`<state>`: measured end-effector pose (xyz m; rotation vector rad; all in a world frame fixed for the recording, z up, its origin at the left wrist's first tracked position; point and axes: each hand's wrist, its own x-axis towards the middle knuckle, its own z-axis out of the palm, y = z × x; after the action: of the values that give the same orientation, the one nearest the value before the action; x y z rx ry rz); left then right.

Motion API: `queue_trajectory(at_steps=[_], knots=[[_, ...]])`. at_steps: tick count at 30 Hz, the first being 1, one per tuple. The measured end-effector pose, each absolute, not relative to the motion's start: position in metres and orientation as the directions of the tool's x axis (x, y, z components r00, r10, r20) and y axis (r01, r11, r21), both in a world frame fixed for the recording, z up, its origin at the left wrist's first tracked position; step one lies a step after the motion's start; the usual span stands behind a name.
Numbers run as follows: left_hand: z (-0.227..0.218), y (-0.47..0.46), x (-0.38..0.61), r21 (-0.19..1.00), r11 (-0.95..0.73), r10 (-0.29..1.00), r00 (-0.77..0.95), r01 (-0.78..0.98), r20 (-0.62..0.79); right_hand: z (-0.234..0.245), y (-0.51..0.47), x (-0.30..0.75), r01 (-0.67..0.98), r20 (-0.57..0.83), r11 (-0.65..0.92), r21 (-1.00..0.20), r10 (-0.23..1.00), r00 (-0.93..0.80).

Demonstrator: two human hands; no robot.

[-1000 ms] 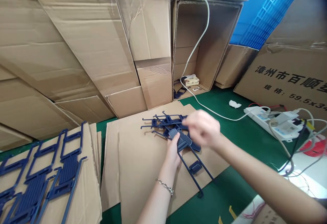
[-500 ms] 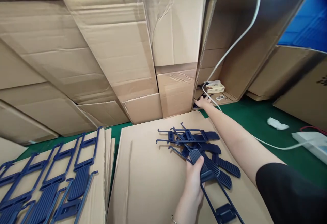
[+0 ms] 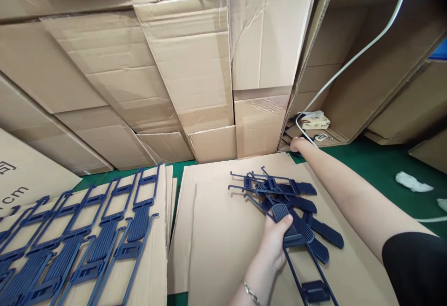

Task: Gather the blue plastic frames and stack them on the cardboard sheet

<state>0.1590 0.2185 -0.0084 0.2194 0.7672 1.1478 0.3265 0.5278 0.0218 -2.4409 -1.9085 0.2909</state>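
Observation:
My left hand (image 3: 274,245) is closed around a navy-blue plastic stand (image 3: 316,292) with a ribbed pad and a thin open frame, its thumb on the pad. Under and beyond it, several similar blue stands (image 3: 300,188) lie crossed in a loose heap on a cardboard sheet (image 3: 213,241). My right hand (image 3: 297,144) is far forward at the low front edge of an open cardboard box (image 3: 323,68), curled up beside dark thin pieces (image 3: 287,137). Its fingers are mostly hidden, and what they hold cannot be made out.
More blue stands (image 3: 139,224) lie in rows on stacked cardboard at left. Cardboard cartons (image 3: 195,64) form a wall behind. A white cable (image 3: 352,59) hangs across the open box, near a small packet (image 3: 316,120). White crumpled tissue (image 3: 414,181) lies on the green surface (image 3: 377,161).
The view has swung left, so everything sits further right. My right hand has gone from spread fingers to a curled shape at the box. My left hand keeps its hold on the stand.

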Motion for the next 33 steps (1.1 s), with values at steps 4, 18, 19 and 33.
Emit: queue_trajectory(at_steps=[4, 18, 19, 33], knots=[[-0.008, 0.220, 0.158, 0.557, 0.417, 0.887, 0.189, -0.718, -0.421, 0.025, 0.499, 0.345, 0.950, -0.209, -0.306, -0.062, 0.935, 0.288], [0.001, 0.221, 0.157, 0.578, 0.422, 0.883, 0.173, -0.699, -0.436, 0.058, 0.402, 0.373, 0.976, -0.152, -0.123, -0.178, 0.984, 0.097], [0.000, 0.222, 0.158, 0.582, 0.419, 0.883, 0.166, -0.697, -0.438, 0.058, 0.392, 0.374, 0.974, -0.127, -0.107, -0.200, 0.988, 0.083], [0.001, 0.210, 0.168, 0.824, 0.105, 0.922, -0.257, -0.556, -0.290, 0.006, 0.234, 0.324, 0.875, 0.133, 0.364, -0.320, 0.932, -0.339]])
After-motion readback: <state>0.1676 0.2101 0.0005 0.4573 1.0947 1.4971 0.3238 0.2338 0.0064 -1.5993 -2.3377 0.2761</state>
